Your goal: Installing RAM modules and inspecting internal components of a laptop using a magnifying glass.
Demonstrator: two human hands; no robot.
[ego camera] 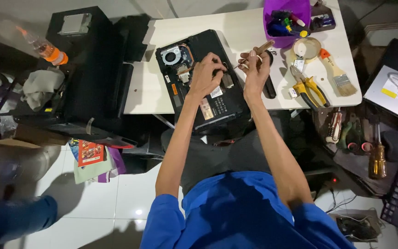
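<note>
your left hand (207, 74) hides part of the opened black laptop (203, 78) at the tabletop's (148, 87) front edge, fingers pressed inside; your right hand (255, 69) grips a brown-handled screwdriver (260, 50).

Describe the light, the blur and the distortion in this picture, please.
Head view: even light on the white table, with soft shadows beside the laptop; floor tiles show a small glare spot; wide-angle lens bends the edges; left hand and right hand are fairly sharp, while the bottle at left is blurred.
</note>
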